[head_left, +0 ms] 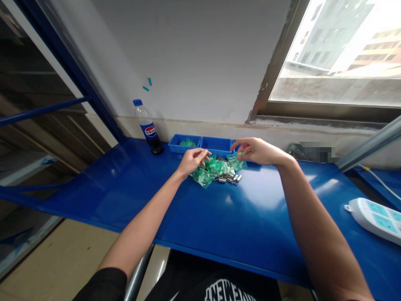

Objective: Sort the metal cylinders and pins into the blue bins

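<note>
A heap of small green plastic bags [210,171] lies on the blue table [219,217], with several small metal parts [230,179] beside it. My left hand [191,161] hovers over the left side of the heap, fingers curled and pinched together; what they hold, if anything, is hidden. My right hand [255,150] is at the right side of the heap, fingers pinching one green bag [235,159] just in front of the trays.
Two blue trays [200,144] stand against the wall; the left one holds green bags. A cola bottle [148,127] stands to their left. A white power strip [374,219] lies at the right edge. A window is upper right, blue shelving at left.
</note>
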Motion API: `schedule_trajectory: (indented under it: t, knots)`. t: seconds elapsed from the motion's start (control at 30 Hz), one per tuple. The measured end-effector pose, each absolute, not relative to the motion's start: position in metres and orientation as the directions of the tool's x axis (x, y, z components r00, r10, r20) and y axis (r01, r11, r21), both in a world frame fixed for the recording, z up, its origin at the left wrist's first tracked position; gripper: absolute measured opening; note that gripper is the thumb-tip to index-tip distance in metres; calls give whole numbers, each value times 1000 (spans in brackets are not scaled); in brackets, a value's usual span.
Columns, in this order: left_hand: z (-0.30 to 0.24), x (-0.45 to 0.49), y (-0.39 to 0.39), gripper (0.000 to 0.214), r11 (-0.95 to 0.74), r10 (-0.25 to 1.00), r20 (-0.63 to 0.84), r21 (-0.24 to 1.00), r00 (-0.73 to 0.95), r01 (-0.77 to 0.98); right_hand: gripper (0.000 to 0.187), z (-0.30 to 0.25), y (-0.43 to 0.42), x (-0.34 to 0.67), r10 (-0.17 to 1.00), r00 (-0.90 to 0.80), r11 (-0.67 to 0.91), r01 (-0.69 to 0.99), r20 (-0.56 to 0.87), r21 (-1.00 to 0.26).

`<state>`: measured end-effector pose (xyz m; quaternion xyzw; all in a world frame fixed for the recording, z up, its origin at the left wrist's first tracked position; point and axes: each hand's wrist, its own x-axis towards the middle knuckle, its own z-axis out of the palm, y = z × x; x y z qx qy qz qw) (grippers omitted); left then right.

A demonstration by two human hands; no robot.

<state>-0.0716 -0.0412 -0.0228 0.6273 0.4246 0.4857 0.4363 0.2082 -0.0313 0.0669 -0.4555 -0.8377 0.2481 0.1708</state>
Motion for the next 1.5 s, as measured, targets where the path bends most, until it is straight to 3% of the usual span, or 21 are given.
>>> schedule_trajectory:
  t: [0.27,0.53,0.7,0.9,1.03,1.23,1.5]
  knots:
    - [-14,-57,-59,41,-315,890,251,942,381,115,33,57,-34,181,805,-559,471,401,197,-786]
    - [-10,-59,-60,45,-348,871,273,930,408,121,41,50,-37,170,829,-539,403,390,150,-828]
    - [-17,-67,-49,45,-285,934,248,951,258,120,40,41,-30,171,888,-438,385,545,140,-745]
    - [-28,-83,-26,45,-156,987,151,982,-57,-106,29,27,-21,172,817,-558,524,612,146,-592]
    - [-27,-92,-23,49,2,1000,-1,973,6,-231,33,22,-20,171,777,-615,584,628,134,-514]
    - [-23,-90,-28,38,-4,999,13,985,47,-172,48,16,-19,168,744,-665,621,655,62,-430]
    - [-26,-85,-29,36,-49,999,50,995,6,-83,30,3,-11,166,776,-624,601,684,95,-413]
